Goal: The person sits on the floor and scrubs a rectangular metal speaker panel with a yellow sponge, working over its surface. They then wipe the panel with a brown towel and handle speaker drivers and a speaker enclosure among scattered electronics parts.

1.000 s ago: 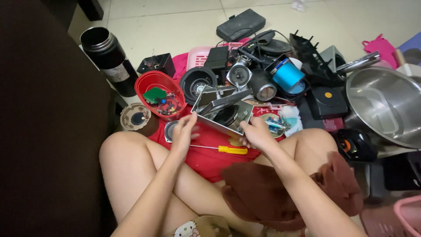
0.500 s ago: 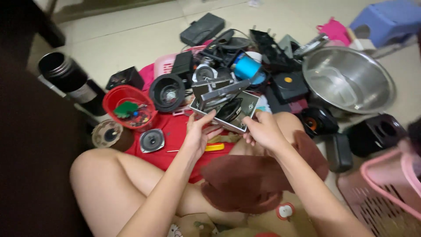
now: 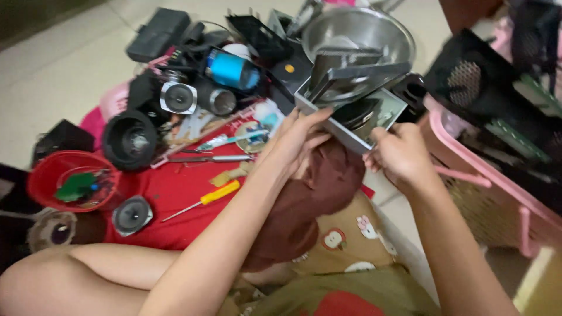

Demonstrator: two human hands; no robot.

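Observation:
Both of my hands grip a grey metal chassis frame (image 3: pixel 351 96) with a dark round part inside it, lifted above my lap. My left hand (image 3: pixel 298 137) clasps its near left edge. My right hand (image 3: pixel 398 155) pinches its near right corner. The frame hangs in front of a large steel bowl (image 3: pixel 374 29) and just left of a pink plastic basket (image 3: pixel 486 175). Below my hands lies a brown cloth (image 3: pixel 316 193) over my knee.
On the red cloth (image 3: pixel 181 199) lie a yellow-handled screwdriver (image 3: pixel 205 199), pliers (image 3: pixel 205 158), a small speaker (image 3: pixel 132 213) and a black speaker cone (image 3: pixel 130 140). A red bowl (image 3: pixel 44 175) of small parts sits left. Black and blue electronic parts pile behind. A black perforated case (image 3: pixel 474 76) rests in the basket.
I have lifted the metal frame off the pile and carried it right toward the pink basket. My view has swung right with it.

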